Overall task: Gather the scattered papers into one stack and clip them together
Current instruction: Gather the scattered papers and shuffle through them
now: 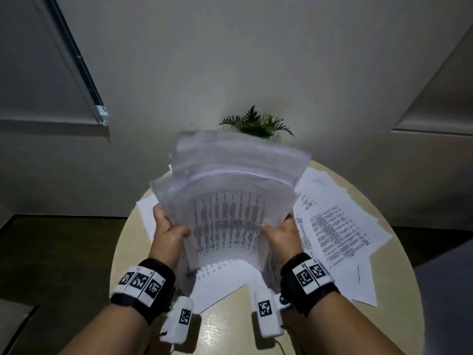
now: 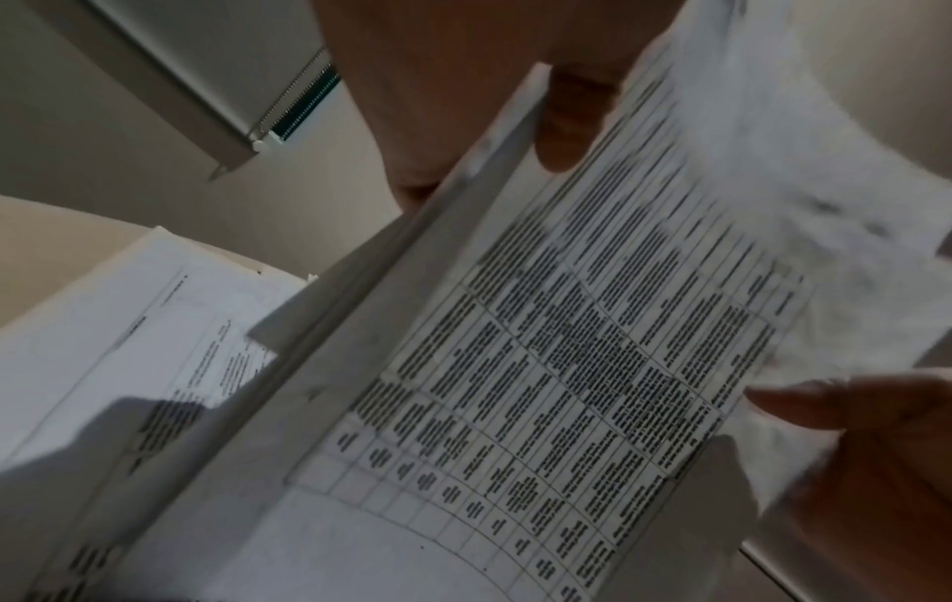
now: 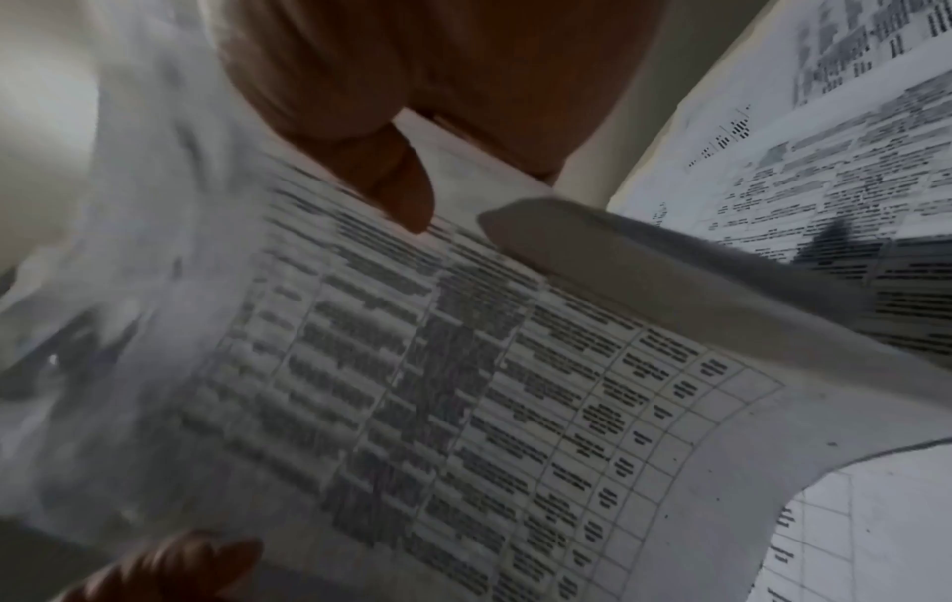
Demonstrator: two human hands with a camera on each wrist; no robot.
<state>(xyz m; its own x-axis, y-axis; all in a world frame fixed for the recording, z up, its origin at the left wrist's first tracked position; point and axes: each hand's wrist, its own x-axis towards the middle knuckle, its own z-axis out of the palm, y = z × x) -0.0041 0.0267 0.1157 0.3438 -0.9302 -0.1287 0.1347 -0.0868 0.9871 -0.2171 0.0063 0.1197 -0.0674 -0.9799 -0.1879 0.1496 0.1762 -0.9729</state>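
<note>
Both hands hold a thick stack of printed papers (image 1: 227,201) upright over the round table, its top blurred and fanned. My left hand (image 1: 167,230) grips the stack's left edge, thumb on the front sheet. My right hand (image 1: 280,233) grips the right edge the same way. The left wrist view has the left thumb (image 2: 567,122) pressed on a page with a printed table (image 2: 567,366). The right thumb (image 3: 396,183) lies on that page (image 3: 463,387) in the right wrist view. More loose sheets (image 1: 337,226) lie on the table to the right, others (image 1: 222,280) under the stack. No clip is visible.
The round beige table (image 1: 230,326) stands against a pale wall. A small green plant (image 1: 258,124) sits at its far edge behind the stack. A sheet (image 1: 147,213) pokes out on the left. Dark floor lies to the left, window blinds (image 1: 76,62) hang upper left.
</note>
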